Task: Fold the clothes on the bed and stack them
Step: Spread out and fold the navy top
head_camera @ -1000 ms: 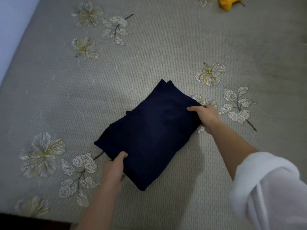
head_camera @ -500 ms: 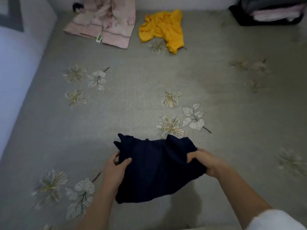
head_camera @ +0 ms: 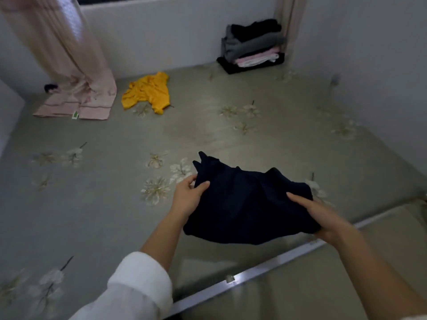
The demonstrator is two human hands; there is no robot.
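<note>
- Navy garment [head_camera: 249,204]: folded into a thick bundle, it is hanging over the near right part of the bed [head_camera: 115,215], close to the bed's near edge. I am seeing it sagging between the two hands, with a shadow lying on the bedspread under it.
- Left hand [head_camera: 188,197]: it is gripping the bundle's left edge, thumb lying on top and fingers curling underneath.
- Right hand [head_camera: 323,215]: it is gripping the bundle's right edge in the same way, thumb pressing on top and the other fingers hidden below the cloth.
- White sleeve [head_camera: 136,287]: it is covering the left forearm, rolled back at the cuff, over the bed's near edge.
- Metal rail [head_camera: 254,271]: it is running along the bed's near edge.
- Yellow garment [head_camera: 147,92]: it is lying crumpled at the bed's far side, left of centre.
- Stack of folded clothes [head_camera: 251,47]: it is sitting in the bed's far right corner, against the wall; I am making out dark, grey and pink layers.
- Pink curtain [head_camera: 69,54]: it is hanging at the bed's far left corner, its hem resting on the bedspread.
</note>
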